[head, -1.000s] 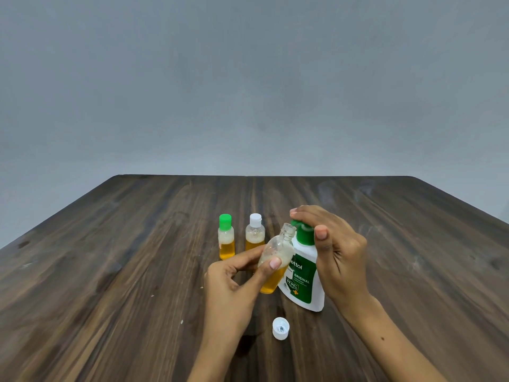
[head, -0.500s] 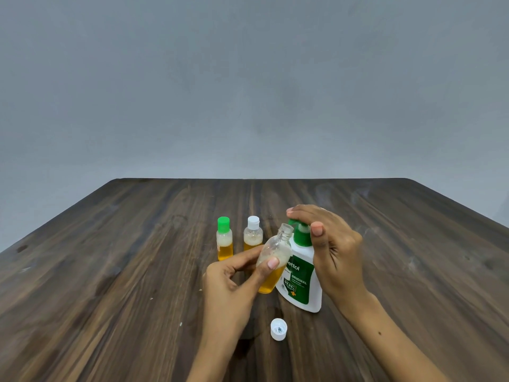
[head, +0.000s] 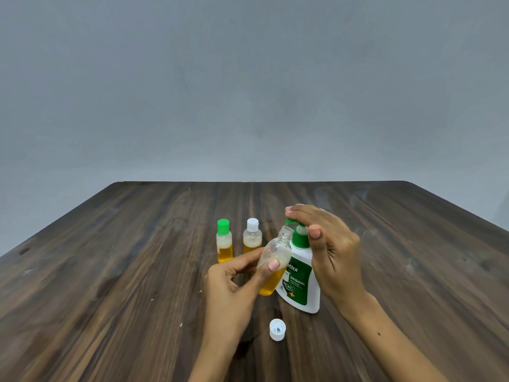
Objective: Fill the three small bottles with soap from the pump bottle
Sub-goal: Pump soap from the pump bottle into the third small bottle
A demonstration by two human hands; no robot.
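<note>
1. Currently, in the head view, the left hand (head: pixel 234 285) pinches the open bottle (head: pixel 274 264) between thumb and fingers, tilting its mouth under the spout.
2. Right hand (head: pixel 327 249) presses flat fingers on the pump bottle (head: pixel 301 282).
3. Two capped bottles (head: pixel 224 241) stand behind, out of the way; the cap (head: pixel 277 330) lies near.

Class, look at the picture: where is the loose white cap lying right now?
The loose white cap lies open side up on the wooden table, nearest the camera, just in front of the pump bottle and between the person's two forearms.
</note>
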